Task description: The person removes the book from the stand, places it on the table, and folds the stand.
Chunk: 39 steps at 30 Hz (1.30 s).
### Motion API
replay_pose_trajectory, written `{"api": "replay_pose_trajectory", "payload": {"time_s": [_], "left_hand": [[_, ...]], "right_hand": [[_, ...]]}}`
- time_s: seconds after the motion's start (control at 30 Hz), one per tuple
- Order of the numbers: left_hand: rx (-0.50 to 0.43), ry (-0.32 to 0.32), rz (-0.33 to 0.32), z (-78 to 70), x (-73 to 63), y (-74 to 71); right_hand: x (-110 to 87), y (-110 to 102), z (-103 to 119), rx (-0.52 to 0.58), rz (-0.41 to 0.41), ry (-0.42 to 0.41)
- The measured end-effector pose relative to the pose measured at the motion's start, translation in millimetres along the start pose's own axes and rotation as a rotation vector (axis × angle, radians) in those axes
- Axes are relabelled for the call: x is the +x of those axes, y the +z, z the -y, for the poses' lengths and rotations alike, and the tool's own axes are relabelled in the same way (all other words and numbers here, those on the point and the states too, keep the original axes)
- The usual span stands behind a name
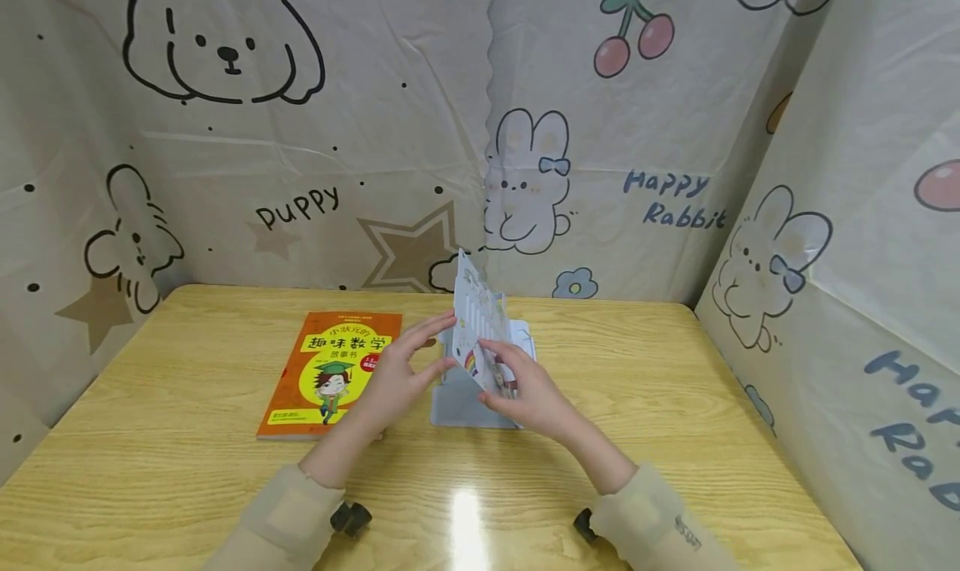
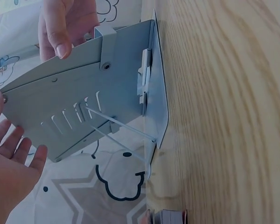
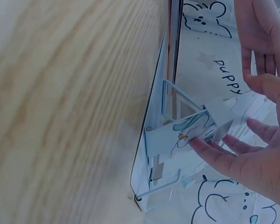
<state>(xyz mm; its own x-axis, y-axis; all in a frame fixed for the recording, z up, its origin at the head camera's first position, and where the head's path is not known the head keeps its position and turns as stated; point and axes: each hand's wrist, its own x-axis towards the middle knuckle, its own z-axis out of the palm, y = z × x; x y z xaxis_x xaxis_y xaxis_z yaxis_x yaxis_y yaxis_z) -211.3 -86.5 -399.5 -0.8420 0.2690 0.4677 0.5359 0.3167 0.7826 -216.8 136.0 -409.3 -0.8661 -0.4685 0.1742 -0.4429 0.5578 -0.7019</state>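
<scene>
A metal book stand [image 1: 474,325] rests on the table, its printed panel tilted steeply up from a grey base plate [image 1: 467,406]. Thin wire struts [image 2: 121,125] run between the panel's slotted back and the base. My left hand [image 1: 397,377] touches the panel's left side with fingers extended and spread; in the left wrist view, a fingertip meets its corner. On the opposite side, my right hand [image 1: 531,394] grips the panel near its lower edge. In the right wrist view, the fingers of that hand [image 3: 259,156] lie against the printed face beside a folded metal clip [image 3: 219,123].
An orange children's book [image 1: 330,375] lies left of the stand, close to my left forearm. The wooden table [image 1: 637,371] meets a cloth backdrop [image 1: 420,137] with cartoon prints behind and at the sides. Dark wrist devices [image 1: 350,518] sit at both sleeves.
</scene>
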Motion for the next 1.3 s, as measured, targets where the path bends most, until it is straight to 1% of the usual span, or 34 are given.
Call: {"api": "replay_pose_trajectory", "payload": {"time_s": [0.13,0.33,0.63,0.93,1.07,1.2,1.3], "left_hand": [[-0.028,-0.033,-0.007,-0.9,0.0,0.6],[-0.034,-0.045,-0.015,-2.7,1.4,2.2],[-0.004,0.004,-0.003,-3.7,4.3,4.5],[0.042,-0.008,0.005,-8.0,9.3,8.2],[0.034,-0.014,0.005,-12.0,12.4,10.7],[0.007,0.009,0.005,-14.9,15.9,13.9],[-0.007,0.025,0.009,-16.7,18.2,16.2]], "right_hand": [[-1.0,1,3,-0.019,-0.005,-0.004],[-1.4,1,3,-0.001,-0.012,-0.006],[-3.8,0,0,0.039,-0.028,-0.018],[-4.5,-3,-3,0.062,-0.049,-0.03],[-4.3,-6,-2,0.05,-0.056,-0.031],[-4.5,-9,-2,0.053,-0.059,-0.042],[-4.0,-11,-2,0.076,-0.063,-0.061]]}}
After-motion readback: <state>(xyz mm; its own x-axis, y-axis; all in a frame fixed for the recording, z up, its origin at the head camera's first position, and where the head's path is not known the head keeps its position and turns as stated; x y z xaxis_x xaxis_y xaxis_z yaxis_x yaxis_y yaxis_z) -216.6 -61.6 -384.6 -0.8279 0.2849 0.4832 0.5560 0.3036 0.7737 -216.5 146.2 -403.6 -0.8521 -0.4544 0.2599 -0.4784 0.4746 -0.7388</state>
